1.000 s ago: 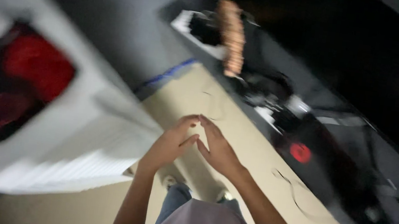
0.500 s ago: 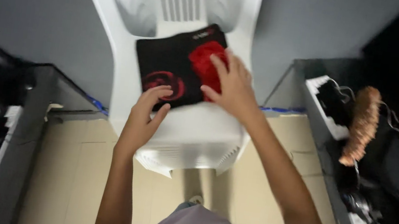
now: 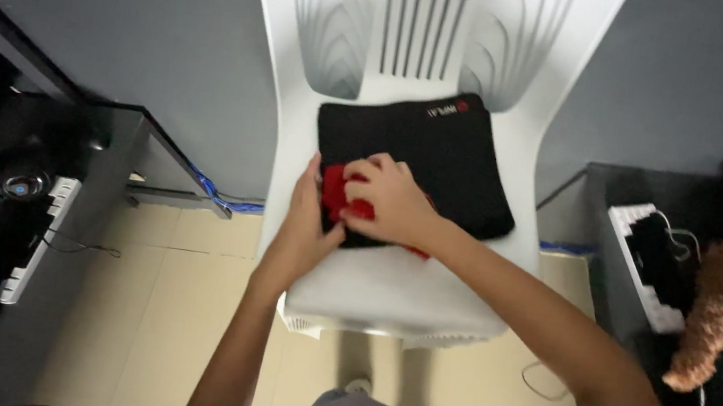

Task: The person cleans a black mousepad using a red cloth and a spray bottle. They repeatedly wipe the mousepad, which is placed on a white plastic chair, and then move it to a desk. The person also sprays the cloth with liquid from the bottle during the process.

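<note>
A black flat pad (image 3: 444, 153) lies on the seat of a white plastic chair (image 3: 388, 282). A red piece of cloth or similar soft thing (image 3: 336, 195) sits at the pad's near left corner. My right hand (image 3: 390, 200) lies over the red thing, fingers curled on it. My left hand (image 3: 306, 228) presses against the pad's left edge beside the red thing, thumb up along it. Most of the red thing is hidden under my right hand.
A dark desk (image 3: 49, 216) at the left carries a white keyboard (image 3: 36, 237) and headphones. Another dark desk at the right holds a white keyboard (image 3: 649, 267) and a brown fuzzy duster (image 3: 712, 314). Beige tiled floor (image 3: 166, 317) and a grey wall (image 3: 142, 21) surround the chair.
The view swung from the right desk to the chair. Both hands moved from mid-air onto the pad and came together over the red thing at its near left corner.
</note>
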